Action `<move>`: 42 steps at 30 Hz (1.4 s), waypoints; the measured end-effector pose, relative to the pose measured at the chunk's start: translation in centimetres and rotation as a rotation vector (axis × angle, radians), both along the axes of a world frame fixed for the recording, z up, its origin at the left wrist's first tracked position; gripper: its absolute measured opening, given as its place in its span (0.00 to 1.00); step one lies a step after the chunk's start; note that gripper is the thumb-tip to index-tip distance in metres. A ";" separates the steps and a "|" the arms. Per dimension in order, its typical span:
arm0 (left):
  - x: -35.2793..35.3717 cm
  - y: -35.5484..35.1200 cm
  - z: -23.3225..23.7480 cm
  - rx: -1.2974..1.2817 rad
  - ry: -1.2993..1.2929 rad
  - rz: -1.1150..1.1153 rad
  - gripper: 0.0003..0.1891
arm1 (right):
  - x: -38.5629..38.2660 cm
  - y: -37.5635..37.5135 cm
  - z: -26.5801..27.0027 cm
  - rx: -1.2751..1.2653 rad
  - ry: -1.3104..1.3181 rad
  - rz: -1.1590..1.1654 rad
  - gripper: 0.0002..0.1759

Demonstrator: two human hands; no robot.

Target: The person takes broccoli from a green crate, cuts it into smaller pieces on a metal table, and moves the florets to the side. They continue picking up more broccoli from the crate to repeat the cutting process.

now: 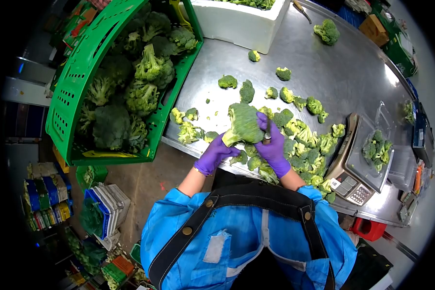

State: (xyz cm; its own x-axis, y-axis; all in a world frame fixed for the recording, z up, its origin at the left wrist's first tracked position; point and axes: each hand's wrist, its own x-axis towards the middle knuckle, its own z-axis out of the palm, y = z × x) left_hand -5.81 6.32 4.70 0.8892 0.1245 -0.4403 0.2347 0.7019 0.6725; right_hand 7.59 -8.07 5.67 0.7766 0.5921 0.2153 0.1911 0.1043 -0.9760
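In front of me I hold a large head of broccoli [246, 123] over the table's near edge, its pale cut stem pointing toward my left hand [217, 155]. That purple-gloved hand is closed around the stem side. My right hand [274, 147], gloved too, is at the crown's right side and grips a small knife [267, 137]; its dark handle and a bit of metal show, while the rest is hidden. Loose broccoli florets [302, 137] are heaped beside and below my right hand, and more lie scattered beyond both hands.
A tilted green crate [77, 104] full of broccoli heads stands at left. Behind are a white foam box [237, 24], another knife [302, 10] and a single broccoli head [327, 32]. To the right, a scale [350, 179] carries a clear tray [372, 166] with florets, near stacked plastic trays [403, 169].
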 end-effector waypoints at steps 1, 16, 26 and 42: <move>0.1 0.1 0.1 -0.108 -0.045 0.034 0.31 | 0.6 0.4 -0.7 0.006 -0.273 0.073 0.34; 0.9 1.9 -3.0 -0.060 0.225 0.197 0.19 | -1.1 -2.5 -1.4 -0.593 -0.418 0.170 0.12; -0.7 3.4 -4.2 -0.074 0.224 0.074 0.17 | -2.3 -0.5 -3.5 -0.688 -0.626 0.246 0.14; 0.9 1.7 -3.8 0.104 0.198 0.186 0.21 | -0.4 0.5 -6.1 -0.629 -0.460 0.236 0.16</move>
